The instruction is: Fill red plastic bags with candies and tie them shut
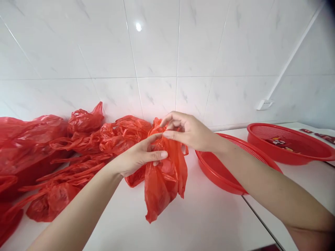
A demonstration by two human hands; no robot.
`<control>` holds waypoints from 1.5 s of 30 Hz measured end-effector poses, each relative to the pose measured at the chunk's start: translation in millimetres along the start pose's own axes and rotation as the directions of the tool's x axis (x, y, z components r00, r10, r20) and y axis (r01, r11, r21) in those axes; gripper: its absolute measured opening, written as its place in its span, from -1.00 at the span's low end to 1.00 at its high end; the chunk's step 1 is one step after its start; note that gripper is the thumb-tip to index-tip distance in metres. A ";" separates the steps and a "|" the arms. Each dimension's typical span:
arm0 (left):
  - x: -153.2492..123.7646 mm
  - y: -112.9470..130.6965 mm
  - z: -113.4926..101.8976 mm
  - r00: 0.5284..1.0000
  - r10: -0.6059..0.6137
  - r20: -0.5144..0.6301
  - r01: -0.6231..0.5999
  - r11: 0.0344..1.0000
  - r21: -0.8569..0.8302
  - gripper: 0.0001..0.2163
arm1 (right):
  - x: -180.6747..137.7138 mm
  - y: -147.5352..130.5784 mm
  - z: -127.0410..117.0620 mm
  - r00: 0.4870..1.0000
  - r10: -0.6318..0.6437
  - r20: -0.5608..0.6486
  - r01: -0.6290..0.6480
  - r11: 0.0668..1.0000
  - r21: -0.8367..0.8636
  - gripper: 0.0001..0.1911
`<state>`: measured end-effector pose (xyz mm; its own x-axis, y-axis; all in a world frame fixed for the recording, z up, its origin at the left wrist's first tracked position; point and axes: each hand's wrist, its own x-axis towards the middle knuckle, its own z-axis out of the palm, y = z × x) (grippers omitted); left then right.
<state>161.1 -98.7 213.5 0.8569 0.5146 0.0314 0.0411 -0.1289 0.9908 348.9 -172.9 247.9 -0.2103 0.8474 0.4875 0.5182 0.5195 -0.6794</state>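
A thin red plastic bag [163, 195] hangs crumpled between my two hands, above the white table [209, 219]. My left hand [142, 153] grips its upper left side, with the thumb in front and the fingers partly behind the plastic. At the bag's top edge my right hand [185, 130] pinches the plastic between thumb and curled fingers. The two hands nearly meet there. Something rounded shows faintly through the red film, but I cannot make out what it is.
Several filled red bags [86, 122] are heaped on the left against the tiled wall [157, 52]. A red basket [220, 181] stands under my right forearm. Farther right, another red basket [282, 158] holds small colourful items [280, 141]. A socket [265, 104] is on the wall.
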 end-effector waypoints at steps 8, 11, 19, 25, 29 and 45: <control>4.3 -17.7 -0.1 0.988 -0.069 -0.135 0.051 0.990 -0.132 -0.66 | 1.9 25.8 30.5 1.000 0.005 0.024 -0.007 0.996 0.090 -0.69; 1.3 -22.5 -3.8 0.985 -0.086 -0.148 0.062 0.985 -0.161 -0.65 | -11.7 41.1 36.6 0.994 0.109 -0.001 -0.109 0.992 0.056 -0.76; -7.6 -20.3 -15.9 0.999 0.037 0.001 -0.037 0.991 0.129 -0.79 | -45.0 18.5 58.3 0.972 -0.183 -0.148 0.171 0.981 -0.091 -0.85; -14.0 -25.0 -6.5 0.995 0.068 -0.072 -0.024 0.867 0.497 -0.73 | -34.0 52.3 75.9 0.974 0.170 -0.152 -0.123 0.953 0.275 -0.67; -13.9 -41.1 2.3 0.888 0.410 -0.207 -0.113 0.632 0.766 -0.68 | -30.0 69.3 87.3 0.960 0.279 -0.021 -0.245 0.873 0.422 -0.65; -70.9 -70.7 -15.1 0.958 0.050 -0.284 0.167 0.704 0.690 -0.73 | -84.2 102.3 67.8 0.988 0.034 -0.152 -0.088 0.928 -0.361 -0.77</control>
<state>89.7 -113.3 143.2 0.6769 0.7266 0.1173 0.5270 -0.5897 0.6120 363.4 -183.6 100.2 -0.0636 0.8382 0.5417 0.7990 0.3680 -0.4756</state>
